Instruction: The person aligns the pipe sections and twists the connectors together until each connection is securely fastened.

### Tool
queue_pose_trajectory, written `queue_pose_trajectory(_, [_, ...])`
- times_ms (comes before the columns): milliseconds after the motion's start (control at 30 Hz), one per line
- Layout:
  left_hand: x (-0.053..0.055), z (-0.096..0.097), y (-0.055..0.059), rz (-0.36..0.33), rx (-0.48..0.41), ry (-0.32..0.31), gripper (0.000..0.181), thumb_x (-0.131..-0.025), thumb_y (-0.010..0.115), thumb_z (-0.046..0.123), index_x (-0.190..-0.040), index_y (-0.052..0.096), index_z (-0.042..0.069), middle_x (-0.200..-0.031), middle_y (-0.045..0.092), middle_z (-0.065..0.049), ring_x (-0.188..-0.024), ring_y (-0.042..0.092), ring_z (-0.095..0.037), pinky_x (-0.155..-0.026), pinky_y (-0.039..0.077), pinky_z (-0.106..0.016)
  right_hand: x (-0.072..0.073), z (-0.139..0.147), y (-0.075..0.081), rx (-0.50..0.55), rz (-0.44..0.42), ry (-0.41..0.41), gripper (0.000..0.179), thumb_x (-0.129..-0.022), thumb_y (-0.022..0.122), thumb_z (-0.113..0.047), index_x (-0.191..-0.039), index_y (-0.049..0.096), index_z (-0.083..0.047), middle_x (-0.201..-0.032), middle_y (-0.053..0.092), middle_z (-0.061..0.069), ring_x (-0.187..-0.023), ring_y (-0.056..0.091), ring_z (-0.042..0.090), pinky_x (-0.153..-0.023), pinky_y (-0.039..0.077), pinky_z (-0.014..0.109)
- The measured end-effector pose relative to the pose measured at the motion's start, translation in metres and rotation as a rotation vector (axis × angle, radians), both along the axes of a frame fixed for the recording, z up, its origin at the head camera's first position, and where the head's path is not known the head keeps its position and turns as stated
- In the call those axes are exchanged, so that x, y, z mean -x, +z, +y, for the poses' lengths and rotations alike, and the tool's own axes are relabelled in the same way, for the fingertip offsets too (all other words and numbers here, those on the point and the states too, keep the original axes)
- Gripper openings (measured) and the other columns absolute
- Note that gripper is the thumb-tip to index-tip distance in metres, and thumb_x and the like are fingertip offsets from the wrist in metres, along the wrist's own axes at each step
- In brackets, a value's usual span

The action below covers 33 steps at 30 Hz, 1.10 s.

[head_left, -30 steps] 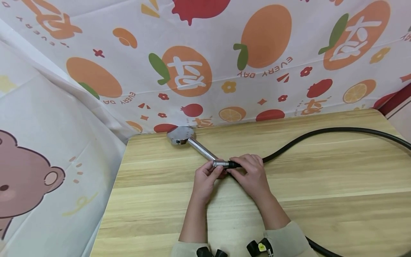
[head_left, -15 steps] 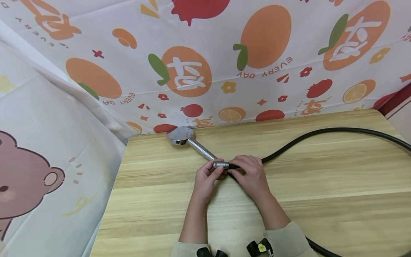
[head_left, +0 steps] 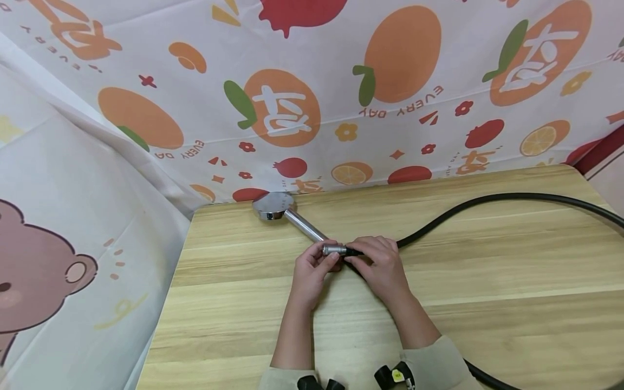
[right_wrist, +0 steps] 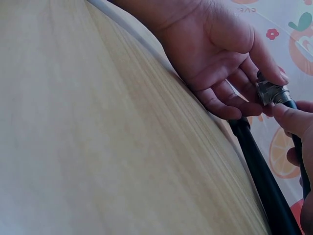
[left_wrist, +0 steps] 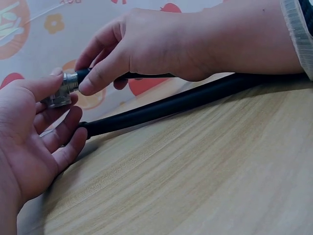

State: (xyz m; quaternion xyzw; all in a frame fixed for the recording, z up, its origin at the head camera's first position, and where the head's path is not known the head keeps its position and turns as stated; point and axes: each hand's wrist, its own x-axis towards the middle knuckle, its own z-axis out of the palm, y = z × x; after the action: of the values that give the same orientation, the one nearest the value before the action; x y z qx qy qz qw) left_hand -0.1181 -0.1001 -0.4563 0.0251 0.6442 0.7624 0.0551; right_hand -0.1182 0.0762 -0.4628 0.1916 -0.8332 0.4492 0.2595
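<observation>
Over the table, a silver metal hose connector [head_left: 333, 249] sits between thumb and fingers of my left hand [head_left: 310, 273]. My right hand [head_left: 383, 265] pinches the black hose [head_left: 439, 219] just behind that connector, thumb tip near the metal in the left wrist view. A chrome shower head [head_left: 273, 205] lies at the table's back edge. Its straight handle [head_left: 306, 224] slants down toward my hands, which cover its lower end. From beneath them another black hose length [left_wrist: 161, 107] runs along the tabletop, under the right forearm.
The wooden table [head_left: 234, 314] has its back edge against a fruit-print cloth [head_left: 341, 86]. A white cloth with a bear print [head_left: 44, 260] hangs at the left. On the right, the hose arcs out of the head view.
Both hands keep their hold on the connector and hose with barely any shift. The shower head has not moved.
</observation>
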Motion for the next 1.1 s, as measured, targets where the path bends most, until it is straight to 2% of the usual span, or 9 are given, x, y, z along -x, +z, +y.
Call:
queue_pose_trajectory(200, [0.0004, -0.0006, -0.0004, -0.008, -0.009, 0.003, 0.029, -0.093, 0.065, 0.004, -0.119, 0.061, -0.006, -0.099, 0.07, 0.0, -0.09, 0.067, -0.017, -0.076, 0.059, -0.029, -0.0004, 0.0003, 0.0012, 0.001, -0.006, 0.015, 0.028, -0.076, 0.083, -0.018, -0.103, 0.076, -0.02, -0.101, 0.073, -0.007, -0.09, 0.063, 0.013, -0.087, 0.04, 0.037])
queue_pose_trajectory(667, [-0.0008, -0.0006, 0.0016, -0.015, -0.011, -0.011, 0.032, -0.09, 0.068, 0.002, -0.121, 0.061, -0.004, -0.101, 0.07, -0.002, -0.09, 0.067, -0.012, -0.077, 0.058, -0.027, -0.0002, 0.0006, 0.0004, -0.021, -0.008, 0.004, 0.027, -0.08, 0.079, -0.024, -0.107, 0.075, -0.02, -0.104, 0.073, -0.006, -0.092, 0.063, 0.013, -0.085, 0.04, 0.037])
queue_pose_trajectory(1100, [0.0002, -0.0003, 0.0021, -0.017, -0.019, -0.005, 0.03, -0.091, 0.066, -0.001, -0.12, 0.061, -0.006, -0.1, 0.071, 0.0, -0.089, 0.066, -0.01, -0.076, 0.058, -0.026, 0.0003, 0.0006, 0.0011, -0.028, -0.032, 0.011, 0.029, -0.082, 0.078, -0.025, -0.11, 0.074, -0.019, -0.106, 0.073, -0.006, -0.093, 0.063, 0.013, -0.086, 0.039, 0.037])
